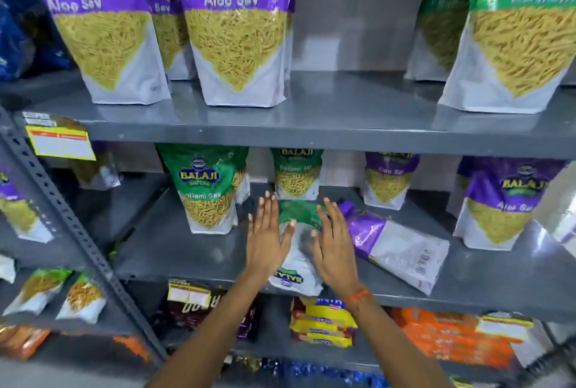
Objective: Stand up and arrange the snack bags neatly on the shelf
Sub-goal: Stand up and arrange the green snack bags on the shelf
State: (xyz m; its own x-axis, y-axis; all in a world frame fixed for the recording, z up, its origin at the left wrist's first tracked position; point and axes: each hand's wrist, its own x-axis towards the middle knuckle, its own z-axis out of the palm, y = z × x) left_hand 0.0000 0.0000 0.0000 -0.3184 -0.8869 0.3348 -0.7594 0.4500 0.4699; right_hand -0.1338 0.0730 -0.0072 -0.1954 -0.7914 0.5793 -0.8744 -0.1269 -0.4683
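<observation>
A green-and-white snack bag (297, 250) lies flat on the middle grey shelf (187, 250), its bottom end towards me. My left hand (266, 231) and my right hand (335, 238) flank it with fingers spread, palms against its sides, not closed around it. Right of it a purple bag (396, 247) lies flat, back side up. Upright on the same shelf stand a green Ratlami Sev bag (207, 191), a smaller green bag (297, 174) behind, and purple Aloo Sev bags (388, 180) (501, 203).
The upper shelf (327, 125) holds upright purple bags (237, 29) and green bags (517, 38). Below are yellow packets (322, 322) and orange packs (448, 334). A perforated metal upright (78, 231) runs diagonally at the left, with a yellow price tag (60, 143).
</observation>
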